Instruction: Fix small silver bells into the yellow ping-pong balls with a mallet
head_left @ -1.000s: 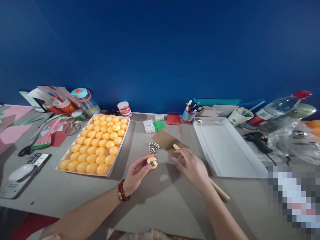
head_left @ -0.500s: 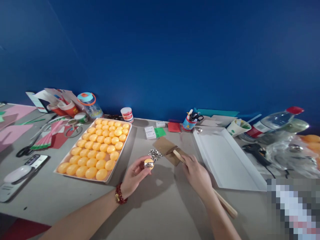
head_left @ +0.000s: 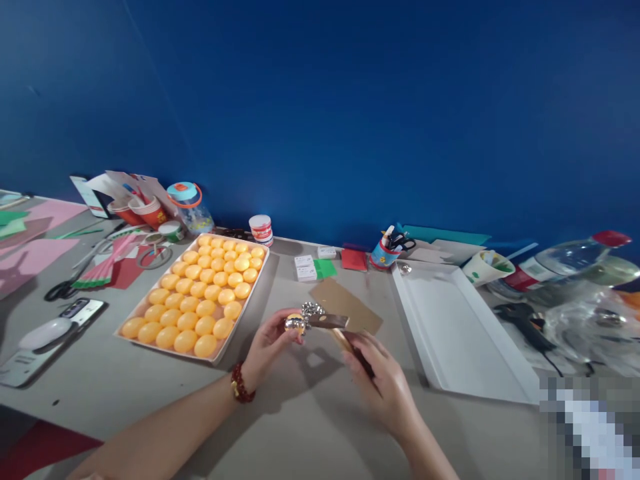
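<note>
My left hand (head_left: 273,340) is closed around a small orange ball (head_left: 295,323) with shiny silver trim, held between thumb and fingers above the grey table. A cluster of small silver pieces (head_left: 312,309) shows right behind the ball; whether it is attached to the ball I cannot tell. My right hand (head_left: 377,377) grips a wooden-handled hammer (head_left: 333,321). Its dark head points left and overlaps the silver cluster in view; contact is unclear. Beneath the hammer lies a brown sheet of card (head_left: 350,303).
To the left, a shallow box (head_left: 220,357) holds several orange balls. A white tray (head_left: 465,327) and black glue gun (head_left: 523,327) lie to the right. Small white boxes (head_left: 305,268), a red square (head_left: 354,259) and a pen cup (head_left: 384,255) stand near the blue wall (head_left: 320,120).
My right hand has lifted the hammer off the brown card and turned it, bringing its head left beside the silver cluster. The left hand keeps the ball. The view has shifted slightly.
</note>
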`<state>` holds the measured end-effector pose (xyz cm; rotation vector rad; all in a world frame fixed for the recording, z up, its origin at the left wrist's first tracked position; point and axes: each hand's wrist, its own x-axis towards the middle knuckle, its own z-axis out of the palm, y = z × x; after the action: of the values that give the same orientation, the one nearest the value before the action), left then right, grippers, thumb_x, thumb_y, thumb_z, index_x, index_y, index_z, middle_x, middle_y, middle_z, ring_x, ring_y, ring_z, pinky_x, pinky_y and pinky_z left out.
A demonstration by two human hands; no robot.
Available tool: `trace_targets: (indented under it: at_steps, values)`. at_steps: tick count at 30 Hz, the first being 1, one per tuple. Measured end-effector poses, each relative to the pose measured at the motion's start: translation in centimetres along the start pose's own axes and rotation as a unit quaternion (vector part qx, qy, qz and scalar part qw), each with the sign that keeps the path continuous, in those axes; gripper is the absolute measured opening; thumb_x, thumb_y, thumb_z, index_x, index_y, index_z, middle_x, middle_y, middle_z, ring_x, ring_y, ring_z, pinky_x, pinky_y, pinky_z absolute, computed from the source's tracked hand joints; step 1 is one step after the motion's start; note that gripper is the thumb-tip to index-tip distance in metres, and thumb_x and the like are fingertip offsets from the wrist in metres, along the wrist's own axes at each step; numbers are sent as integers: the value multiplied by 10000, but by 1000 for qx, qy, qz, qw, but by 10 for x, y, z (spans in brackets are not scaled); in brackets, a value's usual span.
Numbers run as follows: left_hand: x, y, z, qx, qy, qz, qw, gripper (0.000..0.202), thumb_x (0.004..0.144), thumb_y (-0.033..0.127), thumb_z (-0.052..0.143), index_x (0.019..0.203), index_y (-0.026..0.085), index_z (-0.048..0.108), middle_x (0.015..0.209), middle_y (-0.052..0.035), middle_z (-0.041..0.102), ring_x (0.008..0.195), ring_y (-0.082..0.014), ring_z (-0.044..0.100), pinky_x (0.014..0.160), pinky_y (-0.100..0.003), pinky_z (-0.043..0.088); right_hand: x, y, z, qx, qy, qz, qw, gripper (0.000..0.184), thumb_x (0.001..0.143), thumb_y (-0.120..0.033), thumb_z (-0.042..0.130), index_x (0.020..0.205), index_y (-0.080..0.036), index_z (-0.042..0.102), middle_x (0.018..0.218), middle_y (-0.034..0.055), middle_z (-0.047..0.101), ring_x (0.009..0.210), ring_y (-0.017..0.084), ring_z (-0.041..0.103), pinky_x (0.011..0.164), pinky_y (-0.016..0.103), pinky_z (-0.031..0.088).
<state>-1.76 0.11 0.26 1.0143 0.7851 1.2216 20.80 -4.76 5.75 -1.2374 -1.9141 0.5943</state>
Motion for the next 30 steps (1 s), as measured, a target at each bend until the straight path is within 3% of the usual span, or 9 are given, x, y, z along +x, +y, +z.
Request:
trace_targets:
  at_steps: [8, 12, 30]
  values:
    - [-2, 1, 4, -2, 3, -2, 1000, 330, 792, 315, 737, 1091, 176, 707, 1039, -83, 698, 853, -196, 650, 731, -317, 584, 1, -5, 4, -33, -45, -5, 998, 256, 981, -203, 441, 1210, -231, 553, 1021, 89, 668, 875, 197, 676, 742, 276, 547]
    - [-2, 0, 3, -4, -7, -8, 1000, 341, 795, 318, 734, 1107, 186, 705, 1046, -79, 705, 817, -183, 657, 742, -325, 584, -1, -3, 6, -37, -30, -8, 999, 256, 979, -203, 447, 1210, -225, 555, 1078, 103, 670, 956, 210, 672, 795, 285, 545]
    - [-4, 1, 6, -26, -6, -28, 999, 344, 802, 305, 731, 1122, 184, 698, 1036, -74, 717, 807, -187, 678, 805, -363, 575, 1, -8, 5, -61, -39, -13, 997, 272, 977, -207, 438, 1212, -229, 571, 1033, 95, 689, 844, 192, 701, 717, 264, 568]
